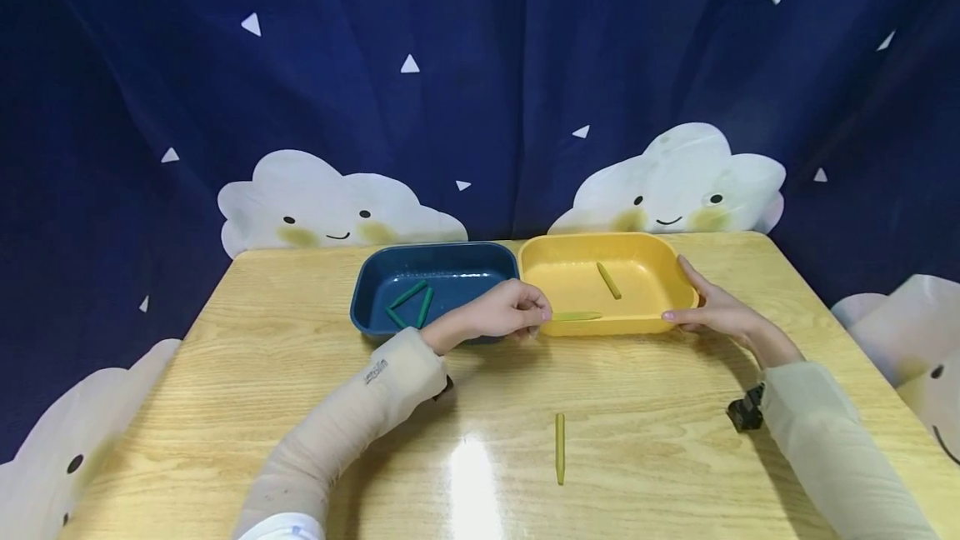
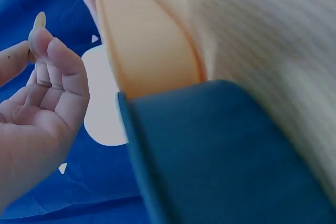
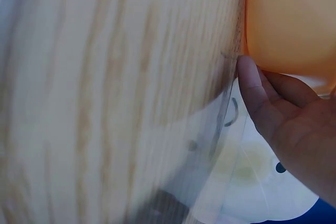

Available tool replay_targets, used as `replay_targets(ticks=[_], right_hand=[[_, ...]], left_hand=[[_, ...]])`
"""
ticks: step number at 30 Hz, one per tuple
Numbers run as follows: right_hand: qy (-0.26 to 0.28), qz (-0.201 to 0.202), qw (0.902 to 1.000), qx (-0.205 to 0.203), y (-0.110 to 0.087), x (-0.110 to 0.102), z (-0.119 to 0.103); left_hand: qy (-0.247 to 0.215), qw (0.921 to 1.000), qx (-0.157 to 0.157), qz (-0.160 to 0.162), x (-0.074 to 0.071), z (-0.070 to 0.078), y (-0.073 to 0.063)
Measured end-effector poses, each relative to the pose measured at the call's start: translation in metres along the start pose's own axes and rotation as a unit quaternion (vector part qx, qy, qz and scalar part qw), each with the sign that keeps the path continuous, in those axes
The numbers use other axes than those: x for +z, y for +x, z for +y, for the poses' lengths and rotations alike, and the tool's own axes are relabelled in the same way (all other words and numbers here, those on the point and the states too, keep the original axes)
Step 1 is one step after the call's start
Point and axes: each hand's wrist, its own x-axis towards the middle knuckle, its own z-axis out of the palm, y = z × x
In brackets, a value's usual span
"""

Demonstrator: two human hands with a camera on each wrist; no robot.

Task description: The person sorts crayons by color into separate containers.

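In my left hand I pinch a yellow crayon between thumb and index finger. It points right over the near wall of the yellow tray. Its tip shows above the fingertips in the left wrist view. My right hand holds the tray's near right corner, thumb at the front rim and index finger along the right side. Another yellow crayon lies inside that tray. Left of it, the blue tray contains three green crayons. One more yellow crayon lies on the table.
Both trays stand side by side at the back of the wooden table. Behind them hangs a dark blue curtain printed with clouds and triangles. A small black device sits at the right wrist.
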Motion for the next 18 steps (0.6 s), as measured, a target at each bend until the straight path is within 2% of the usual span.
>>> replay_targets(ticks=[5,9,12,18], right_hand=[[-0.004,0.002,1.0,0.004,0.0,0.0,0.001],[0.009,-0.003,1.0,-0.002,-0.001,0.001,0.002],[0.009,-0.003,0.9999,-0.009,-0.002,0.001,0.003],[0.006,0.005,0.9999,-0.008,-0.002,0.002,0.0]], left_hand=[[0.0,0.9996,0.009,0.027,-0.005,0.01,0.01],[-0.004,0.9989,0.002,0.047,-0.005,0.019,0.018],[-0.008,0.9986,0.001,0.053,-0.006,0.023,0.023],[-0.01,0.9983,0.017,0.056,-0.01,0.026,0.036]])
